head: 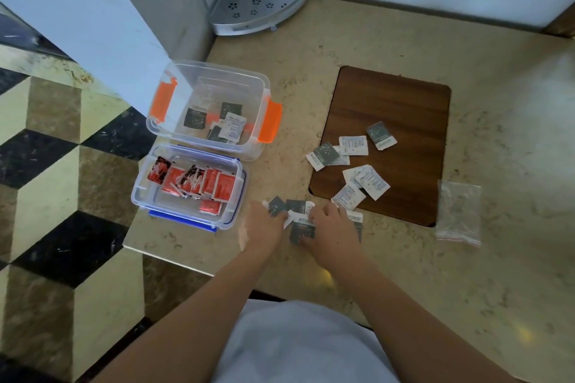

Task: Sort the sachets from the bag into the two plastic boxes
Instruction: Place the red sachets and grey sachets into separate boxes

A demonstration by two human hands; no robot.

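Gathering grey sachets (299, 217) at the counter edge, my left hand (264, 224) and right hand (331, 227) close together on the bunch. More lie on the board (404, 102). Light, slick, floppy; I judge pinching edges works best. Boxes (205, 109) sit left.

A glossy beige marble counter (404, 274) is seen; on it, a dark matt wooden board (398, 109), clear smooth plastic boxes (205, 93), and far off a perforated metal shelf (261, 0).
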